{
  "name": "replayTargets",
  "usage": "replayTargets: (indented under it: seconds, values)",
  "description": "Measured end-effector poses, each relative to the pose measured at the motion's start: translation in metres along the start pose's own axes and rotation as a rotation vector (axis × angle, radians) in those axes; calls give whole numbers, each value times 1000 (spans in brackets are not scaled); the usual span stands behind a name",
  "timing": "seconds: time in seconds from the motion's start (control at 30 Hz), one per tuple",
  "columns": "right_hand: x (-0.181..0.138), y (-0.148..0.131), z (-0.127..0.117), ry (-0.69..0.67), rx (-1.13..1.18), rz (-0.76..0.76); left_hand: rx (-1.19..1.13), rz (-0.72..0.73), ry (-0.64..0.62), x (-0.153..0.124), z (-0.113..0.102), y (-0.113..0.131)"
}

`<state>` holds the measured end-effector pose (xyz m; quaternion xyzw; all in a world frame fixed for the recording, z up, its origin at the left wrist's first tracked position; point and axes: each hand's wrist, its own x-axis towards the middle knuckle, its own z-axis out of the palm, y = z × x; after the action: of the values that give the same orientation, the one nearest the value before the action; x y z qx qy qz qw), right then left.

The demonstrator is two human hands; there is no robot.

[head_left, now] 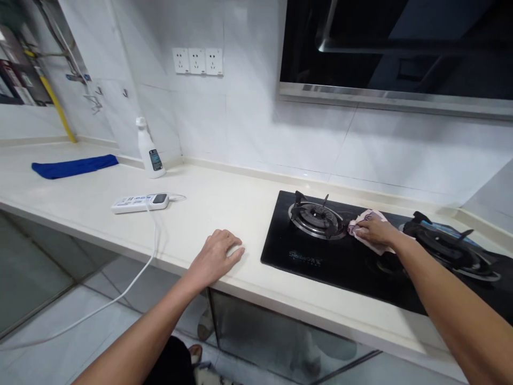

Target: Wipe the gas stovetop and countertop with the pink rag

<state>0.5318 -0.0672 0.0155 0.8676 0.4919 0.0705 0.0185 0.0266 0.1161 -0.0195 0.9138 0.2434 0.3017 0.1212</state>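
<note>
My right hand (374, 231) lies on a light pinkish cloth (365, 220) and presses it onto the black glass hob (320, 262), between the left burner (316, 216) and the right burner (449, 243). Its fingers are held together over the cloth. My left hand (216, 255) rests palm down on the cream worktop (224, 203), near the front edge and left of the hob. Its fingers are loosely curved and hold nothing.
A white power strip (140, 202) lies on the worktop, its cable hanging to the floor. A white spray bottle (149, 149) stands in the corner, a blue cloth (74, 166) to its left. Wall sockets (197, 61) and a range hood (396, 53) are above.
</note>
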Motion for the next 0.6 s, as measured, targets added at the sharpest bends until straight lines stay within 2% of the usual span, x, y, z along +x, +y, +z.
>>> replayTargets:
  seconds: [0.13, 0.4, 0.5, 0.6]
  values:
    - [-34, -15, -6, -45, -8, -57, 65, 8, -35, -1, 1, 4]
    - [-86, -74, -22, 27, 28, -160, 78, 24, -31, -3, 1, 6]
    - [-110, -102, -25, 68, 105, -251, 84, 29, -20, -4, 2, 6]
    - [-135, -143, -20, 163, 133, -314, 84, 38, -2, -4, 2, 6]
